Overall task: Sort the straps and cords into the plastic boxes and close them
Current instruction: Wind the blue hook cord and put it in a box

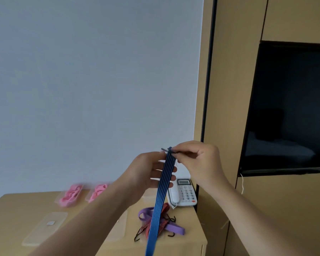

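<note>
Right hand (198, 159) pinches blue strap's (160, 196) hook; left hand (148, 172) open behind.

Flat blue ribbed elastic strap (162, 191) w/ dark lengthwise lines is looking woven and matt; its dark thin hook (169, 151) at top is looking like metal. Near right, purple flat band (171, 227) is showing smooth cloth, red woven cords (160, 221) w/ black wire hooks. Clear plastic lid (44, 228), near left, is looking glossy. Light wood-look tabletop (17, 206) is reading matt. White plastic phone (183, 194), far right, is shining slightly.
</note>
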Motion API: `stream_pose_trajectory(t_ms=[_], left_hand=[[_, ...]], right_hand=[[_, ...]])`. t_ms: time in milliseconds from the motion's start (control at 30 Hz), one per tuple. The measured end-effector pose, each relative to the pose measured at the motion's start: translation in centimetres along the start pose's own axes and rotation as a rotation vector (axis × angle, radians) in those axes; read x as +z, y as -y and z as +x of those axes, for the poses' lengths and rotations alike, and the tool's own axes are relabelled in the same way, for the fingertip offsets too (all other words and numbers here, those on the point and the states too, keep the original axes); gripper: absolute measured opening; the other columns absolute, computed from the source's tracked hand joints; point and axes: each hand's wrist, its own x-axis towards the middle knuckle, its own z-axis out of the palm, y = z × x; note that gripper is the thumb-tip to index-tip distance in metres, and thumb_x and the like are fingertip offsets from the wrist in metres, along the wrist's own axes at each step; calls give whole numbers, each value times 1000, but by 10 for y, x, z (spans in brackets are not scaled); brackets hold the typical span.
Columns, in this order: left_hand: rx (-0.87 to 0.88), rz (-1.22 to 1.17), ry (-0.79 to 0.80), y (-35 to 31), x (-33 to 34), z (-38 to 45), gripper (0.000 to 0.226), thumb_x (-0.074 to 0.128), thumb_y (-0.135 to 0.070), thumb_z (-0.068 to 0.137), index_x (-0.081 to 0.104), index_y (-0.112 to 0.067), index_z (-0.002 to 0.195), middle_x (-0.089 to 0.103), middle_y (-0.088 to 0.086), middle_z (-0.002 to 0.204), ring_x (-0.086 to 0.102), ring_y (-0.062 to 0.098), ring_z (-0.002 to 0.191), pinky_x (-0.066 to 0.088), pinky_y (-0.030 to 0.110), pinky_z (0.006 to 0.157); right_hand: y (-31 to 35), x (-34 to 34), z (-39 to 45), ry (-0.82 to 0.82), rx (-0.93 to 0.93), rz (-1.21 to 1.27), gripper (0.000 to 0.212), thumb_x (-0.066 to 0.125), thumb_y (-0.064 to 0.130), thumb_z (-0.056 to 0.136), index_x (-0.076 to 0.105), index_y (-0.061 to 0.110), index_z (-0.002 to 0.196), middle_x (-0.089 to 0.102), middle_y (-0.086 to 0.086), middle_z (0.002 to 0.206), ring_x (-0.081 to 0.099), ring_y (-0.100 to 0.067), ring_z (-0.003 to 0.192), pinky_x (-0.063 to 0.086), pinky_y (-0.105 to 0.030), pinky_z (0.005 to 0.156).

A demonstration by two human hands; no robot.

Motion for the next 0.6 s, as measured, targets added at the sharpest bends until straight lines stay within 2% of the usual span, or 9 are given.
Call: stream_pose_trajectory(t_ms=[67,133,200,267,333,433,500,600], left_hand=[[-107,-183,54,0,-3,1,46,54,-38,101,72,4,106,73,27,102,73,42,85,62,49,76],[-120,-231,140,2,-5,-1,53,64,-42,94,70,8,112,72,28,109,72,42,90,60,47,80],[-60,-174,204,7,-6,-2,42,75,-30,87,73,6,110,71,26,112,72,37,92,60,42,82],[6,-106,183,11,-6,0,28,74,-11,87,73,6,109,72,26,109,73,33,88,60,38,80],[45,-80,103,16,-5,2,17,72,-1,88,73,6,104,73,25,99,73,33,83,61,36,76],[82,-93,-15,19,-4,3,14,75,3,83,71,6,97,73,24,87,73,33,74,61,36,70],[108,-60,-60,22,-4,4,22,78,4,80,67,8,98,73,24,85,74,34,73,61,35,67],[122,10,-80,23,-2,6,22,80,2,79,67,6,96,75,27,90,75,35,74,62,36,66]], right_hand=[[-5,1,-4,-39,-248,-195,26,77,-14,75,82,8,88,77,-1,87,72,-10,80,57,-21,75],[-8,1,-7,-52,-414,-334,28,77,-17,74,82,5,91,77,-6,90,72,-19,80,56,-23,76],[-10,-1,-8,-48,-495,-405,29,77,-17,74,81,4,93,76,-7,92,72,-24,80,56,-27,75],[-11,-2,-7,-20,-516,-430,31,75,-19,74,80,3,96,76,-8,95,72,-25,83,58,-31,75],[-10,-2,-8,33,-422,-375,35,70,-19,78,79,5,103,76,-5,101,72,-17,92,58,-26,81],[-6,-2,-12,130,-13,-35,40,66,-9,87,74,16,118,74,6,108,69,-5,101,56,-19,87],[-4,0,-13,145,245,155,32,71,5,90,74,22,117,76,6,98,71,-7,95,57,-23,85],[-6,3,-13,197,386,258,12,73,10,90,79,16,98,78,-6,85,74,-23,85,60,-31,77]])
